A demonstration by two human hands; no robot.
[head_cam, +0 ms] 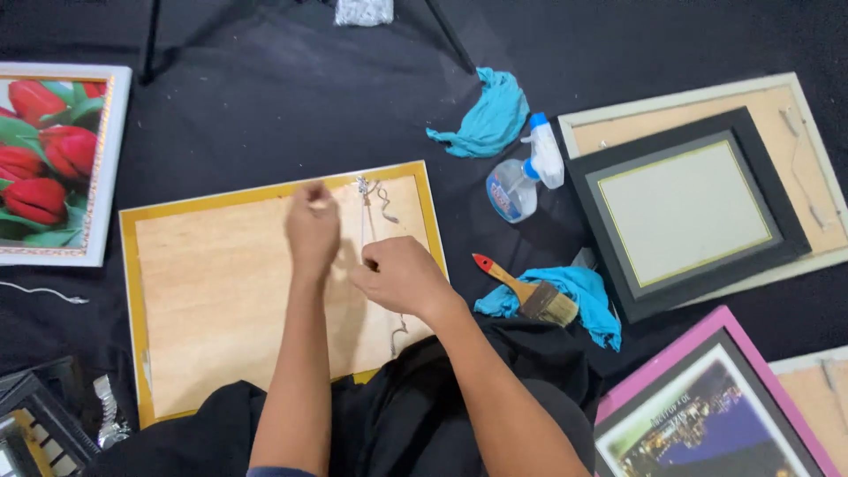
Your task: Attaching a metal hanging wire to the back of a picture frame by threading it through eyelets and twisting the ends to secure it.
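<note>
- Wooden frame back (221, 291) lies under us (gold-edged).
- Our left hand (313, 228) and right hand (402, 276) pinch its thin hanging wire (363, 225), fingers clenched.
- Paintbrush (526, 291) rests nearby.

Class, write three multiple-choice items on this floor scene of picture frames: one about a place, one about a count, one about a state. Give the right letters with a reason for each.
1. Where does the paintbrush lie?
A. on a blue cloth right of the gold-edged frame
B. on the tulip picture
C. inside the black frame

2. How many blue cloths show?
A. one
B. two
C. four

3. How does the gold-edged frame lie?
A. upright against a wall
B. picture side up
C. back side up, its wooden board showing

Answers:
1 A: its bristles rest on the blue cloth beside that frame.
2 B: a second blue cloth lies by the spray bottle.
3 C: bare board faces up under the left hand and right hand, which work at a thin wire.
</note>
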